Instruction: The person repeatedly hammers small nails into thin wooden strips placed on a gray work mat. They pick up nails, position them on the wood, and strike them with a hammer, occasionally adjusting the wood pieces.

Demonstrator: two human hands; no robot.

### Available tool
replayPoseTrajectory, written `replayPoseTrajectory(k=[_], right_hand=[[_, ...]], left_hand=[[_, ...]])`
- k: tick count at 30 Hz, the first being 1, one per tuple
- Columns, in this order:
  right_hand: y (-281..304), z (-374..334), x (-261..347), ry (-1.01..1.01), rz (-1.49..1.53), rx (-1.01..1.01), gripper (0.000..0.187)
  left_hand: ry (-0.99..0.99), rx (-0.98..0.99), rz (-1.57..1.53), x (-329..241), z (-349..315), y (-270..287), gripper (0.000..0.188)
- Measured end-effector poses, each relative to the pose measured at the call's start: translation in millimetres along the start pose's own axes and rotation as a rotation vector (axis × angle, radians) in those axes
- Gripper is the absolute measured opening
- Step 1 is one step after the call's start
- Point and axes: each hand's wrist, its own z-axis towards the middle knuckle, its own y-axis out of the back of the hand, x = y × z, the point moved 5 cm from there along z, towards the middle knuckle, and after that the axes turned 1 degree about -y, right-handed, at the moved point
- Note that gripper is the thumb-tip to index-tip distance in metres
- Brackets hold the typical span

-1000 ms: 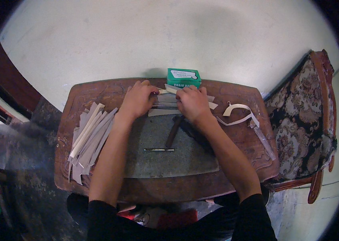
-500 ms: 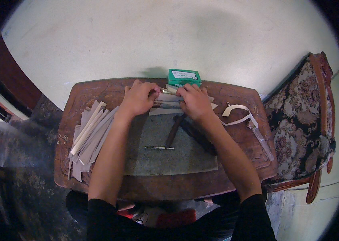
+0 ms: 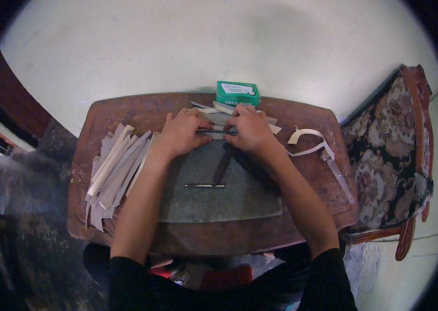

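Near the far edge of the green-grey mat [image 3: 219,207], my left hand [image 3: 184,133] and my right hand [image 3: 249,128] face each other with fingers closed. Between them they grip the two ends of a thin strip [image 3: 217,131], dark along its near edge. Just beyond my fingers lie several grey and cream flat strips [image 3: 222,107], partly hidden by the hands. A dark tool handle [image 3: 222,165] rests on the mat below my right hand, next to a black item partly covered by my forearm. Closer to me lies a slim, pen-like metallic rod [image 3: 204,185].
A heap of grey and cream strips [image 3: 118,168] lies left of my left forearm on the carved wooden table [image 3: 219,239]. Against the wall stands a green box [image 3: 237,93]. To the right are a curled cream band [image 3: 307,150] and a clear-handled tool [image 3: 339,179], beside a patterned chair [image 3: 390,150].
Both hands have come slightly nearer to me, away from the green box. The strip between them now shows a dark edge, where pale strips were between the fingers before.
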Motion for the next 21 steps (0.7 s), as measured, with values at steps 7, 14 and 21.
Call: replayPoseTrajectory(k=[7,14,21], right_hand=[[-7,4,-6,0.054,0.056,0.067,0.025],[19,1,-9,0.224,0.277,-0.337,0.031],[80,-32,46,0.245,0.642,-0.245,0.030]], left_hand=[[-0.019,-0.077,0.082,-10,-3,5,0.023],[-0.005,-0.227,-0.655,-4,10,39,0.019],[0.124,-0.238,-0.914,-11,-35,82,0.015]])
